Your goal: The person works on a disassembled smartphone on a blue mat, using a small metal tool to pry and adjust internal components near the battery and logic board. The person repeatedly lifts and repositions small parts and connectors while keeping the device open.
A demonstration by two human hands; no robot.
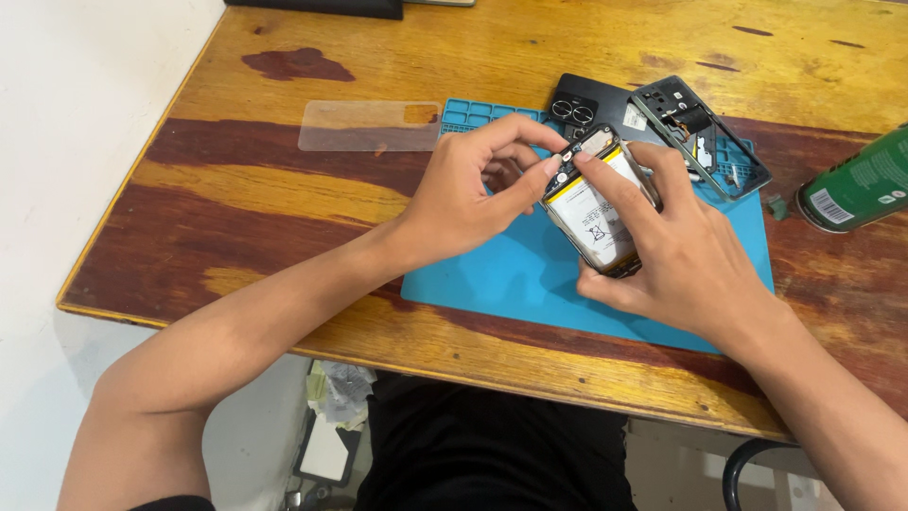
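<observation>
An opened phone (598, 203) with its white battery showing is tilted up over the blue work mat (515, 270). My right hand (681, 255) grips it from the right and below, index finger stretched to its top edge. My left hand (473, 185) pinches the phone's top left corner between thumb and forefinger.
A black back cover (586, 99) and a dark phone frame (700, 132) lie at the mat's far edge. A clear screen protector (369, 126) rests on the wooden table (284, 218) to the left. A green can (856, 180) lies at the right edge. A dark object (317, 8) sits at the back.
</observation>
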